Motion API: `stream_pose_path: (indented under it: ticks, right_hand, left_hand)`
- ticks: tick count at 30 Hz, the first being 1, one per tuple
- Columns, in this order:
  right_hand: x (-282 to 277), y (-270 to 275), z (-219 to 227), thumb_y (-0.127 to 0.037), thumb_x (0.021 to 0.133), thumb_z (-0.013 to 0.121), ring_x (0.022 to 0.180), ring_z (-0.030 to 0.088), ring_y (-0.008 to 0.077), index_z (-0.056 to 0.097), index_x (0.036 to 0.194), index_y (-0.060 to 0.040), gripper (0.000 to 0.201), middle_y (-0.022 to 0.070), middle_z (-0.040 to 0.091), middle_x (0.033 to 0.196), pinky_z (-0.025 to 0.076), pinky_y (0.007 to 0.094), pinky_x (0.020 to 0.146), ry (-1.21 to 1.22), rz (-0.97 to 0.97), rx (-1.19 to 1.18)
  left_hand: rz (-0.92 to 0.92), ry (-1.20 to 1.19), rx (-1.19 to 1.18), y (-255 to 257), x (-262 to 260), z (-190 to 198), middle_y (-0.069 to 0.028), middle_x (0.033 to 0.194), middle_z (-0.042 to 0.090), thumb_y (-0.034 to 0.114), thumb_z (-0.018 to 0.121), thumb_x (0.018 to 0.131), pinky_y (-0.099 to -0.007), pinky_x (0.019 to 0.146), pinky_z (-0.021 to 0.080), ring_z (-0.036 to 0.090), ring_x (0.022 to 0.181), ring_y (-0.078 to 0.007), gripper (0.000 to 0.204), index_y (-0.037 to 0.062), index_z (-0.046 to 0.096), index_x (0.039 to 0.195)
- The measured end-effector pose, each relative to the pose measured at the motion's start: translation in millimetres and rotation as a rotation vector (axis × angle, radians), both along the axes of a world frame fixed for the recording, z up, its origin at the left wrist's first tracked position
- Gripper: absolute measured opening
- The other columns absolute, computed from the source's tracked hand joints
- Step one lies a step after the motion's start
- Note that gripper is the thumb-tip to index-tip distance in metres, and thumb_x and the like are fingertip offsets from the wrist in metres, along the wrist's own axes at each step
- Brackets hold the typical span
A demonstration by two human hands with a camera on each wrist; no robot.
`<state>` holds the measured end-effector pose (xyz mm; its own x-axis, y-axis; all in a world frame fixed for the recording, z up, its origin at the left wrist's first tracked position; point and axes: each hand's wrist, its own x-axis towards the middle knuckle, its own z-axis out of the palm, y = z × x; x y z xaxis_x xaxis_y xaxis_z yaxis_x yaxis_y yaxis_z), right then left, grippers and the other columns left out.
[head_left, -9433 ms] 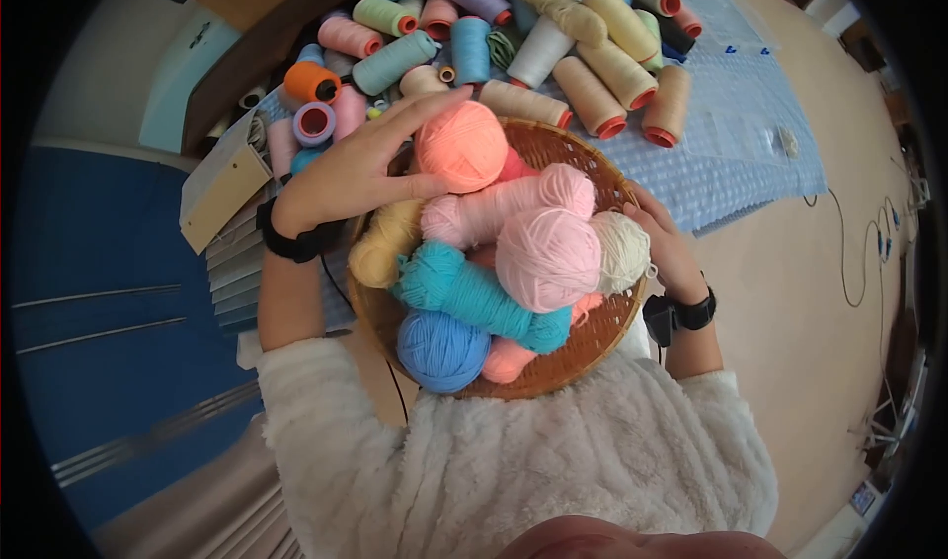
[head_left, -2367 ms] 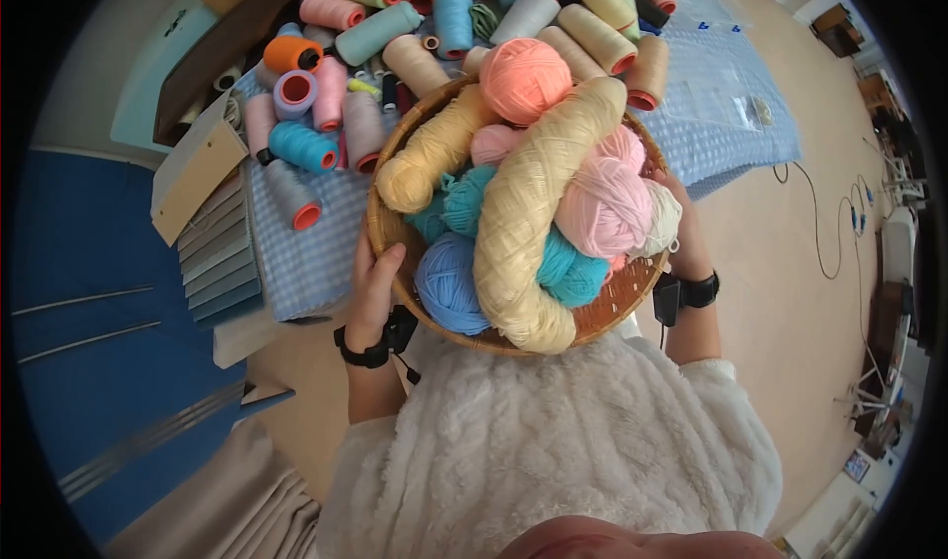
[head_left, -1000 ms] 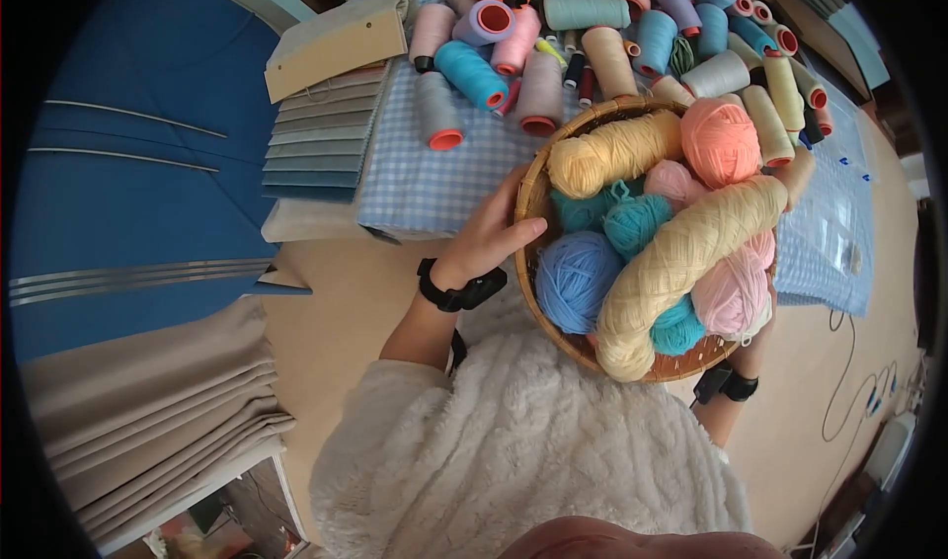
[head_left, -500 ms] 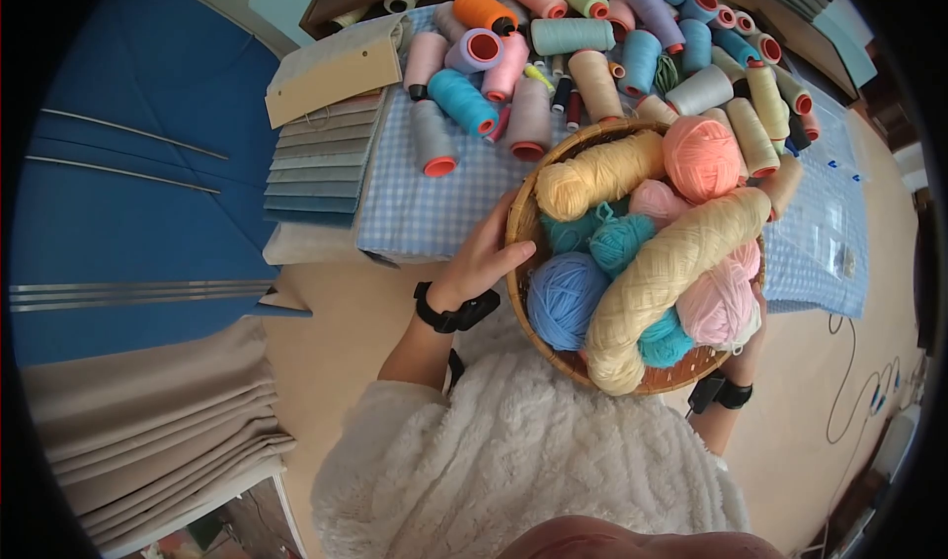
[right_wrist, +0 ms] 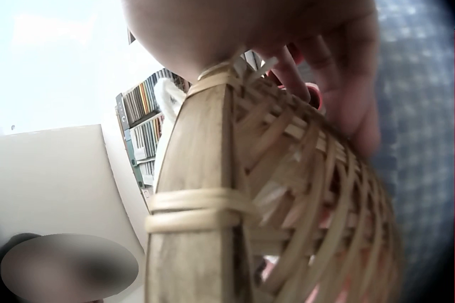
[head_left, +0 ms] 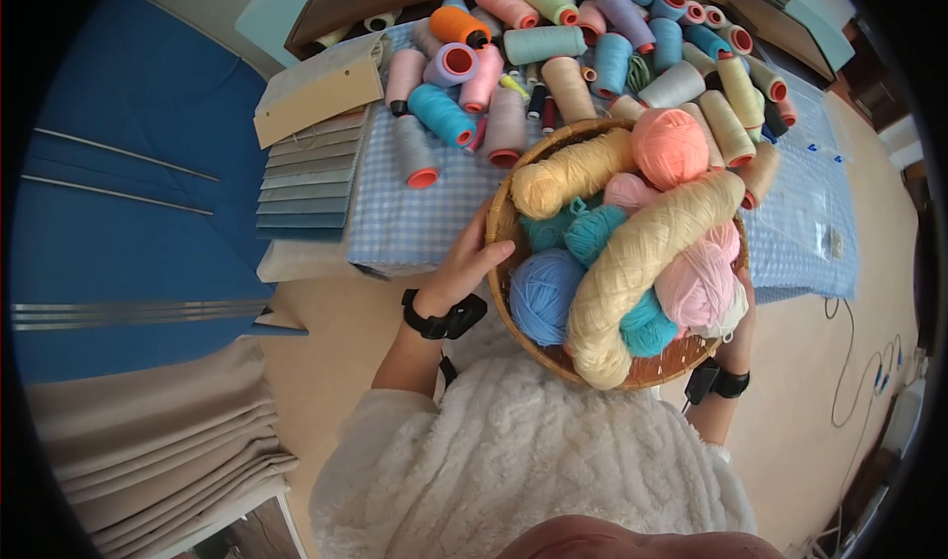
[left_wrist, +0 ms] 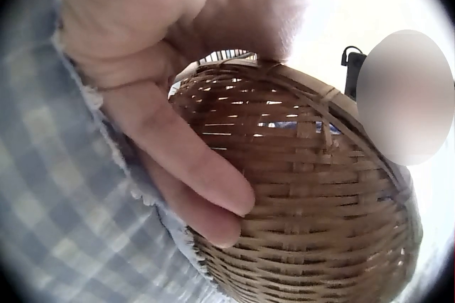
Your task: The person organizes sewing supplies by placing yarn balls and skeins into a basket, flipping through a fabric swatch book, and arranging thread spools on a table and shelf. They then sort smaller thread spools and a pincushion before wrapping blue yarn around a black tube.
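Observation:
A round wicker basket (head_left: 506,292) is held in front of the body at the table's near edge. My left hand (head_left: 468,271) grips its left rim, thumb on top; in the left wrist view, fingers (left_wrist: 192,164) lie along the woven outside. My right hand (head_left: 739,327) holds the opposite rim, with its fingers against the outer weave in the right wrist view. Inside lie a long cream skein (head_left: 632,263), a yellow skein (head_left: 573,172), a coral yarn ball (head_left: 671,148), a blue ball (head_left: 546,297), teal yarn (head_left: 648,327), pink yarn (head_left: 696,282) and white yarn (head_left: 732,314).
Many thread cones, among them an orange cone (head_left: 456,26) and a grey cone (head_left: 414,154), lie on a blue checked cloth (head_left: 390,218) beyond the basket. Fabric swatches (head_left: 306,189) hang at the table's left edge. A cable (head_left: 851,361) trails on the floor at right.
The long cream skein has gone from among the cones into the basket. My left hand has moved from the coral ball to the rim. Lately the basket shifts slightly left in view.

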<state>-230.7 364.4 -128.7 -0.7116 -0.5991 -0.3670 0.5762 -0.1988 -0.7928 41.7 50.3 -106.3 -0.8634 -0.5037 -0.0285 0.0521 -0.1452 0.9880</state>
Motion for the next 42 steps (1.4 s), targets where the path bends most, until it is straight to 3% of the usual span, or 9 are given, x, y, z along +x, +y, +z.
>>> stream_pose_path:
  ticks: [9, 14, 22, 26, 29, 33, 34, 38, 42]
  right_hand:
    - [8, -31, 44, -0.025, 0.107, 0.047, 0.112, 0.06, 0.0143, 0.053, 0.139, 0.0009, 0.042, 0.0073, 0.064, 0.126, 0.045, 0.0295, 0.098, 0.385, 0.091, 0.103]
    - [9, -47, 59, -0.027, 0.109, 0.045, 0.134, 0.047, 0.0171, 0.043, 0.149, -0.0003, 0.048, 0.008, 0.049, 0.149, 0.036, 0.031, 0.113, 0.386, 0.202, 0.018]
    - [-45, -109, 71, -0.028, 0.108, 0.043, 0.125, 0.057, 0.0177, 0.052, 0.14, -0.0007, 0.043, 0.0078, 0.06, 0.137, 0.043, 0.0333, 0.107, 0.434, 0.089, -0.244]
    - [-64, -122, 74, -0.025, 0.105, 0.048, 0.095, 0.067, 0.0127, 0.06, 0.122, -0.002, 0.031, 0.0023, 0.067, 0.11, 0.055, 0.0295, 0.077, 0.587, 0.04, -0.203]
    - [-56, -132, 80, -0.027, 0.104, 0.049, 0.086, 0.066, 0.0111, 0.061, 0.121, -0.0043, 0.031, 0.0003, 0.068, 0.104, 0.055, 0.0276, 0.069, 0.557, -0.013, -0.141]
    - [-93, -140, 44, -0.033, 0.105, 0.047, 0.095, 0.067, 0.0113, 0.06, 0.124, -0.0088, 0.034, 0.0008, 0.068, 0.112, 0.056, 0.0275, 0.074, 0.579, 0.086, -0.036]
    - [-64, -144, 64, -0.016, 0.097, 0.06, 0.079, 0.071, 0.0178, 0.062, 0.117, 0.0045, 0.028, 0.0079, 0.069, 0.101, 0.057, 0.0307, 0.059, 0.552, -0.098, -0.195]
    - [-78, -136, 43, -0.036, 0.106, 0.044, 0.107, 0.066, 0.0146, 0.053, 0.134, -0.0107, 0.039, 0.0018, 0.065, 0.122, 0.057, 0.0341, 0.084, 0.462, 0.102, -0.105]
    - [-66, -135, 51, -0.035, 0.106, 0.045, 0.109, 0.065, 0.0139, 0.052, 0.135, -0.0104, 0.039, 0.002, 0.063, 0.124, 0.058, 0.0319, 0.083, 0.472, 0.131, -0.119]
  left_hand:
    - [0.165, -0.051, 0.065, -13, 15, 14, -0.0043, 0.129, 0.055, 0.014, 0.057, 0.095, -0.0285, 0.097, 0.042, 0.051, 0.112, -0.0116, 0.056, -0.0004, 0.043, 0.147]
    - [0.174, -0.003, 0.047, -24, 15, 51, -0.0074, 0.137, 0.055, 0.017, 0.053, 0.098, -0.0286, 0.106, 0.038, 0.051, 0.124, -0.0156, 0.055, 0.0004, 0.042, 0.149]
    - [0.038, 0.239, 0.143, -97, -15, 89, -0.0149, 0.136, 0.058, 0.034, 0.047, 0.106, -0.0378, 0.106, 0.045, 0.057, 0.125, -0.0229, 0.049, 0.0002, 0.046, 0.142]
    - [0.41, 0.311, 0.105, -147, 1, 68, -0.0196, 0.145, 0.049, 0.026, 0.05, 0.102, -0.0413, 0.113, 0.041, 0.051, 0.133, -0.0295, 0.054, -0.0029, 0.037, 0.146]
    - [0.728, 0.382, 0.49, -203, 21, 52, -0.0171, 0.143, 0.05, 0.025, 0.053, 0.099, -0.0475, 0.115, 0.039, 0.046, 0.137, -0.0311, 0.056, -0.0033, 0.036, 0.144]
    - [0.778, 0.531, 0.522, -276, 20, 7, -0.0109, 0.141, 0.048, 0.027, 0.06, 0.091, -0.0504, 0.112, 0.036, 0.045, 0.134, -0.0282, 0.051, 0.0066, 0.049, 0.137]
    - [0.818, 0.34, 0.567, -293, 21, 2, -0.0102, 0.139, 0.051, 0.036, 0.06, 0.089, -0.0502, 0.11, 0.036, 0.047, 0.131, -0.0282, 0.052, 0.0123, 0.052, 0.135]
    - [0.928, 0.338, 0.596, -332, 12, -11, -0.0082, 0.127, 0.06, 0.041, 0.059, 0.087, -0.0524, 0.102, 0.04, 0.054, 0.121, -0.0288, 0.051, 0.0145, 0.055, 0.13]
    - [1.091, 0.342, 0.451, -345, -2, -8, -0.015, 0.128, 0.06, 0.029, 0.062, 0.091, -0.056, 0.097, 0.051, 0.059, 0.117, -0.0365, 0.049, 0.011, 0.051, 0.135]
